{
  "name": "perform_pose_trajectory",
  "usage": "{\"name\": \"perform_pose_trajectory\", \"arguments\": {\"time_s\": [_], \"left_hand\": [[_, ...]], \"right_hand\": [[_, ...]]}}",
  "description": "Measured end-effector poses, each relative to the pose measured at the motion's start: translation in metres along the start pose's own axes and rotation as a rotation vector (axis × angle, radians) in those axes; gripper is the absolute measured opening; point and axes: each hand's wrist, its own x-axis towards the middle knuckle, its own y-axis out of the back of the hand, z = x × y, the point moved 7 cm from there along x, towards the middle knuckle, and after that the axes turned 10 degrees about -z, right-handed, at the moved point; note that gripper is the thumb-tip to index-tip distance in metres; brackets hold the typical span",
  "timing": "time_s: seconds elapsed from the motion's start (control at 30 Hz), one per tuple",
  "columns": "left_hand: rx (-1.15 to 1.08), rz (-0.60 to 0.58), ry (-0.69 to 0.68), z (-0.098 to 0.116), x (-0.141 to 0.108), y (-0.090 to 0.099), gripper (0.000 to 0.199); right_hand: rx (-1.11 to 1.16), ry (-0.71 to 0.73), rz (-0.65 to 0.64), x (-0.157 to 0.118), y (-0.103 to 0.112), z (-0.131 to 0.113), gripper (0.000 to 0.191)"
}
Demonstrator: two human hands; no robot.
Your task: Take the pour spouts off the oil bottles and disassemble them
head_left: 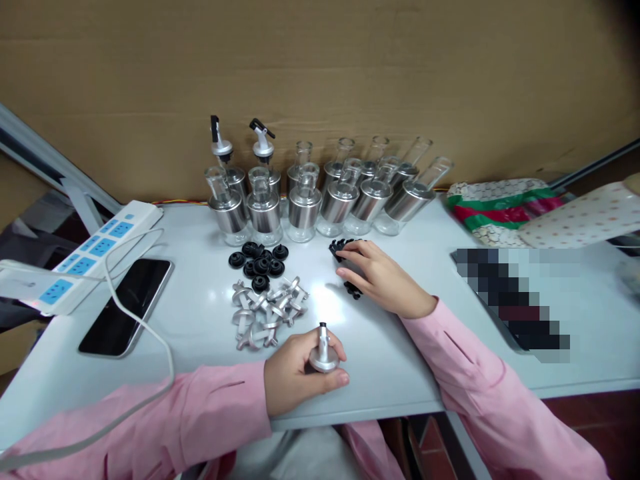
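My left hand [300, 367] holds a silver pourer spout [324, 361] upright near the table's front edge. A small black piece tops the spout. Over a pile of small black levers [353, 291] is my right hand [387, 277], its fingers apart and the fingertips at the pile's upper part. Part of that pile is hidden under the hand. To the left lie several loose silver spout bodies [270, 310] in a heap. Just behind them sit several round black stoppers [261, 265].
Two rows of glass bottles [305, 210] with metal sleeves stand at the back; two carry pourers [263, 141]. On the left are a phone [125, 310], a white power strip [95, 257] and a cable [117, 297]. A patterned bag [500, 210] and a pixelated dark object [500, 300] lie at right.
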Motion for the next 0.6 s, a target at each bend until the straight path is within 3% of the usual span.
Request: {"name": "perform_pose_trajectory", "arguments": {"time_s": [0.6], "left_hand": [[-0.011, 0.004, -0.014, 0.0011, 0.0004, 0.0004, 0.020]], "right_hand": [[-0.051, -0.038, 0.004, -0.0008, -0.0002, 0.0032, 0.039]]}}
